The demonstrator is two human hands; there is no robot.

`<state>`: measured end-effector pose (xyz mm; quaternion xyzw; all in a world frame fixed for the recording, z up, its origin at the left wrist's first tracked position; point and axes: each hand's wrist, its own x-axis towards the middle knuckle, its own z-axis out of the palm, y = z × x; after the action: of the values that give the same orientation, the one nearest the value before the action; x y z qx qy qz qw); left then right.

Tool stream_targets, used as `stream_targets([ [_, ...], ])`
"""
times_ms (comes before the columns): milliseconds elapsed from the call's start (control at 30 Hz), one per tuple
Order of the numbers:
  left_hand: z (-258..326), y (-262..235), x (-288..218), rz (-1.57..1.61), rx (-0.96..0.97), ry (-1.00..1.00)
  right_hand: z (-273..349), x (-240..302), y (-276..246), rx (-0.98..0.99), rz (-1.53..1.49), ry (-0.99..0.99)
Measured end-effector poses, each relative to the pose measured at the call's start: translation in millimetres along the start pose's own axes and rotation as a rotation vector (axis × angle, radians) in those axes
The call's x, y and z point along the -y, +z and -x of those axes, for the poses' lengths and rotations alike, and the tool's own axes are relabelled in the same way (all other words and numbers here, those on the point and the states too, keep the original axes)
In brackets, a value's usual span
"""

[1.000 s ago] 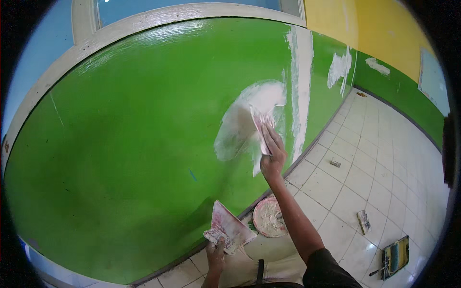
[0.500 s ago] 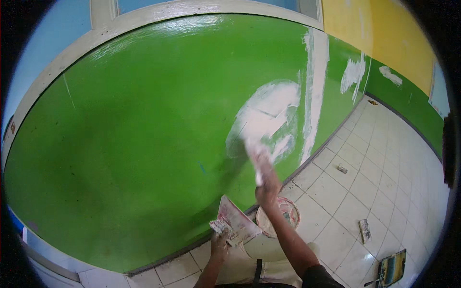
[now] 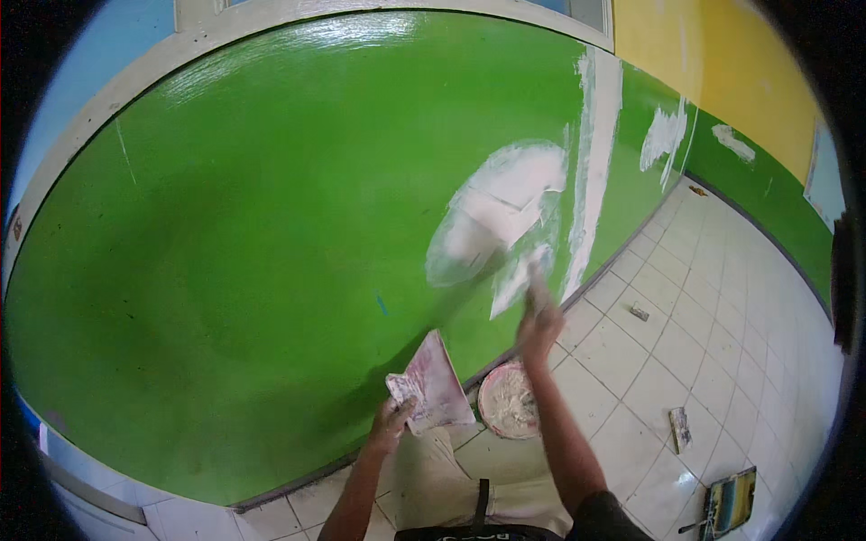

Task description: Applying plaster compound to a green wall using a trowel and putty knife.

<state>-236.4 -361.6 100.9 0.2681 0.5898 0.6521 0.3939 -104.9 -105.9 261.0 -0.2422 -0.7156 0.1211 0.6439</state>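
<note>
Nearest the camera, the left hand [image 3: 390, 424] is closed on the lower corner of a flat putty board [image 3: 435, 383]. The board is smeared white and pink, and its long axis runs up and slightly right, toward the wall. Just right of the board, a round bucket of white putty [image 3: 508, 399] stands on the tiled floor [image 3: 722, 361], close to the foot of the wall.

Above the bucket, the right hand [image 3: 539, 326] is clamped on the handle of a putty knife [image 3: 516, 281]. The blade is motion-blurred. It extends from the hand upward and slightly left, with its long axis pointing at the wall, and it appears to lie against the surface at the lower edge of the white putty patch [image 3: 505, 212]. The patch lies up and left of the grip on the green wall [image 3: 271, 225]. The right hand is the nearer hand to it; the left hand is well below.

Farther off, small scrapers and a tray lie on the floor.
</note>
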Motion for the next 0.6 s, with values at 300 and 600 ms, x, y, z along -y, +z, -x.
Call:
stream_targets([
  [300,2,-5,-116,-0.140,0.036,0.299,-127,-190,9,-0.111,-0.264,0.186],
  [600,29,-52,-182,-0.244,-0.136,0.494,32,-26,51,0.060,-0.217,0.176],
])
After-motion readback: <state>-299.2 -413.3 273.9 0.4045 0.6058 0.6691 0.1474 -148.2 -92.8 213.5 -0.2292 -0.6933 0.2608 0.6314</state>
